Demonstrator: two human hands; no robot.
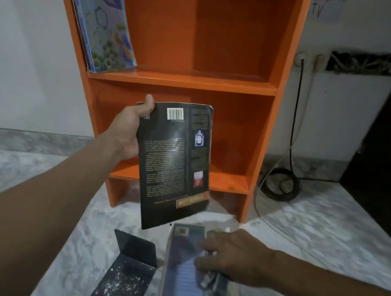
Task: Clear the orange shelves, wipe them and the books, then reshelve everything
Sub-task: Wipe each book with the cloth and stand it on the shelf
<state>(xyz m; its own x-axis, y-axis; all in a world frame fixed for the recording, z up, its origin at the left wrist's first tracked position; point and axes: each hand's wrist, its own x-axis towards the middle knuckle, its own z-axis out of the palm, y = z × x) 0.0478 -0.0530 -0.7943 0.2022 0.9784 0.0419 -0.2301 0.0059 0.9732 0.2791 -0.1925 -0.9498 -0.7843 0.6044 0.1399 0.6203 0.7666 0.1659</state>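
pale marble floor [325, 233] fronts the orange shelves [182, 81], where blue textbooks [106, 22] lean at upper left. a left hand [128, 133] grasps a black paperback [173, 164] by its top corner, thumb over the cover, upright before the lower shelf. thin and likely light and floppy, it looks steadier gripped mid-edge. the right hand [233, 255] rests on a blue book [181, 271] on the floor, over something blurred, perhaps a cloth; its grip cannot be told.
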